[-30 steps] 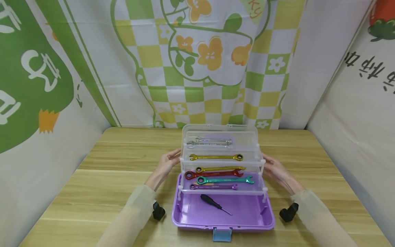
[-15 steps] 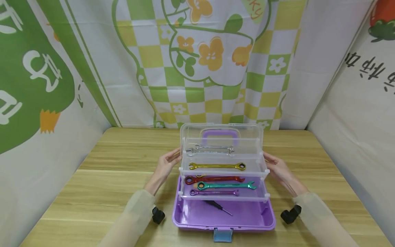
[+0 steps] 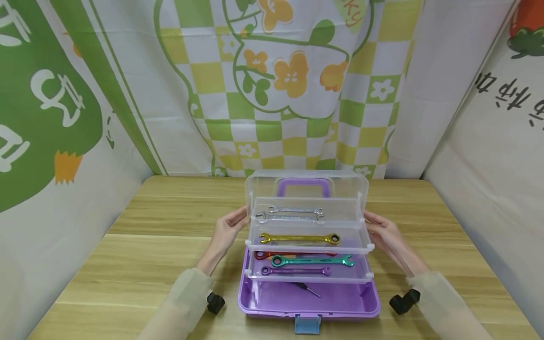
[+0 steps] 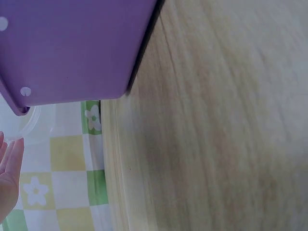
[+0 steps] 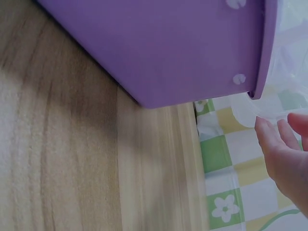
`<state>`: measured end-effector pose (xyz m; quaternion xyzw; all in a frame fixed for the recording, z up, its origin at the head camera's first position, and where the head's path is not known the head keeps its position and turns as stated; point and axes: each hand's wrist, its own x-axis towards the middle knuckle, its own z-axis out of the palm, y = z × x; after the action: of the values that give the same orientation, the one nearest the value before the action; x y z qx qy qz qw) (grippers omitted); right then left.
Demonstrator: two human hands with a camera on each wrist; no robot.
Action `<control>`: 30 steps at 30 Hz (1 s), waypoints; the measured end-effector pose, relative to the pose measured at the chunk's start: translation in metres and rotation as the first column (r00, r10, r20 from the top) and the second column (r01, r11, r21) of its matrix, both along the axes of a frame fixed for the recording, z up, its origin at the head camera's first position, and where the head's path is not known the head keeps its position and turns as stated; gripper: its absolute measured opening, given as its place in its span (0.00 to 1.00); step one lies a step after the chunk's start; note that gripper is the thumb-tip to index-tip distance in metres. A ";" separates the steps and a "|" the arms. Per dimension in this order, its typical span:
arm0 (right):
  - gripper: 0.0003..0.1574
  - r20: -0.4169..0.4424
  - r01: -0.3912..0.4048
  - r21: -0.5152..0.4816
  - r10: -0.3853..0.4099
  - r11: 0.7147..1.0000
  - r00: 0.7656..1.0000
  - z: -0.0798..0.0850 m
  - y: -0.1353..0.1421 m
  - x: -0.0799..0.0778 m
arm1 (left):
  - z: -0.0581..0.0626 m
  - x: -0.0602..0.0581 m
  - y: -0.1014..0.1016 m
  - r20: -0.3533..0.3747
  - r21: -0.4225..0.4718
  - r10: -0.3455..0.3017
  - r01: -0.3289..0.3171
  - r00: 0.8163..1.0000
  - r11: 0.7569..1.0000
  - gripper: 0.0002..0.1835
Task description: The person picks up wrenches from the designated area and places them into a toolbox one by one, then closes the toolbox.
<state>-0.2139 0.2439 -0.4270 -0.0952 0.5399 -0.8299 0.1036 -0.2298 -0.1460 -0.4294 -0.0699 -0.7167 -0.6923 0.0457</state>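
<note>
In the head view, a purple toolbox (image 3: 340, 302) stands in front of me with its clear lid (image 3: 263, 186) tilted up. Clear tiered trays (image 3: 280, 249) hang out over the base. My left hand (image 3: 227, 231) touches the lid's left side with extended fingers; my right hand (image 3: 382, 233) touches its right side, fingers relaxed. Two silver wrenches (image 3: 297, 217) lie in or behind the upper tray, above a gold combination wrench (image 3: 299, 239). A green wrench (image 3: 312, 260) and a purple wrench (image 3: 295, 271) are lower down, with a red wrench (image 3: 260, 255) partly hidden. A screwdriver (image 3: 313, 292) shows below the trays.
Wooden table (image 3: 148, 255) surrounds the toolbox. A patterned curtain (image 3: 289, 127) hangs behind it, close to the lid. A blue latch (image 3: 308, 325) hangs at the box's front, and the purple handle (image 3: 303, 181) is seen through the lid.
The lid and trays have come forward and down toward me, with the hands at their sides. The trays now hide the screwdriver's handle, one gold wrench and most of the red wrench.
</note>
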 end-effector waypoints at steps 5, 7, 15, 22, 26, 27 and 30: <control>0.26 -0.029 0.010 -0.011 -0.010 1.000 1.000 0.004 0.000 0.005 | 0.002 0.004 0.000 -0.019 0.013 0.010 -0.010 1.000 1.000 0.20; 0.25 -0.038 0.008 -0.043 -0.010 0.999 0.999 0.006 0.000 0.007 | 0.003 0.006 0.000 -0.034 0.008 0.010 -0.010 0.999 1.000 0.19; 0.16 -0.101 -0.005 -0.067 -0.002 0.998 0.995 0.017 -0.002 0.018 | 0.015 0.018 -0.001 -0.012 0.175 -0.054 0.056 0.998 0.983 0.18; 0.23 -0.134 -0.055 -0.107 0.040 0.993 0.990 0.025 0.000 0.029 | 0.034 0.034 0.001 -0.003 0.128 -0.056 0.056 0.998 0.990 0.20; 0.27 -0.180 -0.085 -0.051 0.074 0.995 0.981 0.032 0.002 0.037 | 0.041 0.043 0.002 -0.012 0.059 -0.035 0.035 0.999 0.998 0.22; 0.27 -0.189 -0.081 -0.024 0.075 0.996 0.979 0.034 0.002 0.040 | 0.043 0.045 0.002 -0.012 0.045 -0.028 0.029 1.000 0.999 0.23; 0.26 -0.208 -0.044 0.090 0.062 0.995 0.976 0.041 0.000 0.049 | 0.048 0.051 0.001 -0.012 0.003 -0.011 0.011 1.000 1.000 0.23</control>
<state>-0.1652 0.2436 -0.3862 -0.1924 0.5798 -0.7885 0.0721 -0.1784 -0.1446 -0.3815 -0.0780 -0.7151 -0.6931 0.0461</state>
